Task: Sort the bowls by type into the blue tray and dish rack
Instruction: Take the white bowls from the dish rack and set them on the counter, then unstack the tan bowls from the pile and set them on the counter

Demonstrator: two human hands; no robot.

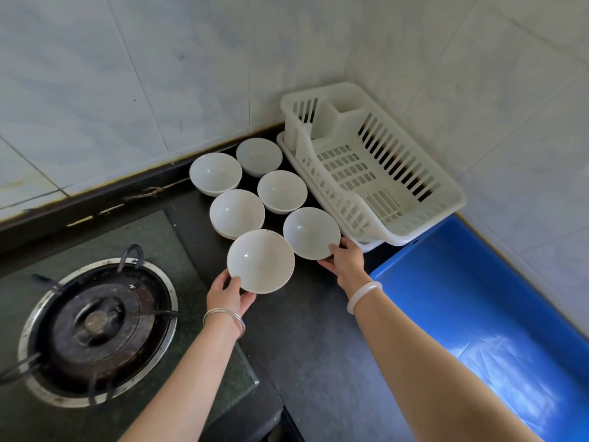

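A dark stone countertop (312, 352) runs into a tiled corner. A gas hob (95, 330) is set into its left part. At the back, white bowls stand close together in two rows: the back-left bowl (215, 172), back-right bowl (258, 154), middle-left bowl (237, 212) and middle-right bowl (282, 190). Whether the nearest bowl (260, 261) and the bowl by the rack (311, 232) touch the counter cannot be told. A white dish rack (366, 173) sits on a drip tray (366, 247) in the corner. A blue tray (478, 314) lies just in front of it.
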